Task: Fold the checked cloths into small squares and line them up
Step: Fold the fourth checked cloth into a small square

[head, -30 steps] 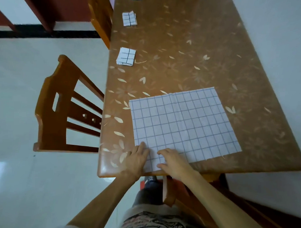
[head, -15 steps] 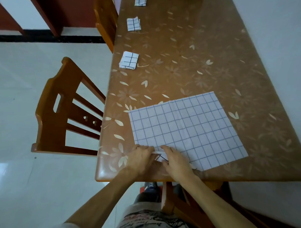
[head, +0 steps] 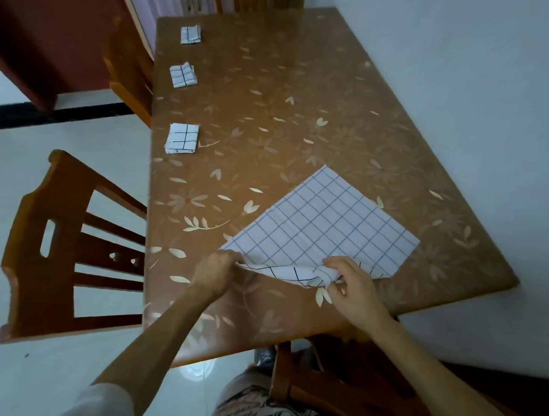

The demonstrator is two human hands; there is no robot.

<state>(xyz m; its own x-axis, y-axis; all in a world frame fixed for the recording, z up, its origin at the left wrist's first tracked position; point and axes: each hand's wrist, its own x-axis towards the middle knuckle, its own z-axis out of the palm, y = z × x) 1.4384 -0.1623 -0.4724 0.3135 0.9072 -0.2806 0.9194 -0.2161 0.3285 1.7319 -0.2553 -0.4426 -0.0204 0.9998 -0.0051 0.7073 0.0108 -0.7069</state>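
Up off the table (head: 302, 84) has come the near edge of the open checked cloth (head: 322, 228), which a second ago lay flat under both palms. It now curls over and shows its darker-lined underside.

Along the left edge of the table, running from mid-frame to the top, three folded squares sit in a spaced column: the nearest (head: 181, 138), the middle one (head: 183, 75) and the farthest (head: 191, 34). They lie where they did before.

Right of them, low in the centre of the frame, the left hand (head: 216, 268) pinches the cloth's near left corner with fingers curled round it. The cloth spreads from there toward the centre right, its far part flat on the table and its sides now askew to the table edge (it sat nearly square to it earlier). At its near right end, the right hand (head: 354, 282) grips a bunched fold of the same edge between thumb and fingers.

I judge this to be the start of the first fold on a fourth cloth. The raised edge would next be carried over to the far edge.
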